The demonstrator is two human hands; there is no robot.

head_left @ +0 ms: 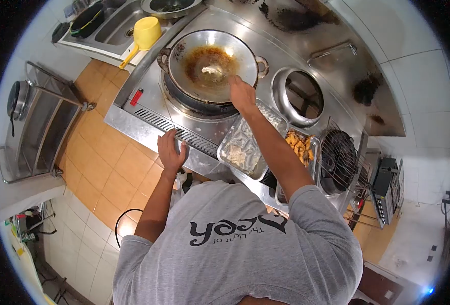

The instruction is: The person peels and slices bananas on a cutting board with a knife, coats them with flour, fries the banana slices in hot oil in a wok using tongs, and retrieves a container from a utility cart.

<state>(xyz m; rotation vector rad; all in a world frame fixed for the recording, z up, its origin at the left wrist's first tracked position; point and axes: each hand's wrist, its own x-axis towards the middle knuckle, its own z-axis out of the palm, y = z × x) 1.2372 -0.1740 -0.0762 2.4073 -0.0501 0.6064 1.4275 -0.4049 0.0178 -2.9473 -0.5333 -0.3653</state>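
Note:
My right hand (242, 95) reaches over the near right rim of a large wok (187, 84). Its fingers point in toward the oil and look bunched together; whatever they may hold is hidden. A pale, coated piece of food (211, 69) lies in the brownish oil, just left of my fingertips. Under my right forearm stands a metal tray (228, 158) with white flour and pale pieces in it. My left hand (170, 151) is open, thumb apart from the fingers, at the stove's front edge beside the slotted grate (171, 128). Nothing shows in it.
Fried orange-brown pieces (300, 147) fill another tray, near a wire rack (340, 152). A metal ring (277, 94) surrounds a second burner right of the wok. A red lighter-like object (136, 97) lies on the stove's left. A yellow dipper (146, 33) sits beside the sink (108, 31).

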